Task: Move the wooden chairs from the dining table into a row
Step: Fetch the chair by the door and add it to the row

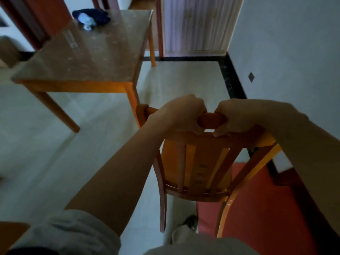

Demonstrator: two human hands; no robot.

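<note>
An orange wooden chair (195,168) with a slatted back stands right in front of me, its back toward me. My left hand (182,113) and my right hand (237,116) are both closed around its top rail, side by side, with a short stretch of rail showing between them. The dining table (88,52), with a speckled brown top and orange wooden legs, stands up and to the left, a little apart from the chair. Whether the chair's feet touch the floor I cannot tell.
A dark blue and pale cloth bundle (91,18) lies at the table's far end. A red mat (257,208) covers the floor at lower right by the white wall (294,52). A doorway with a curtain (196,24) lies ahead. Pale tiled floor spreads to the left.
</note>
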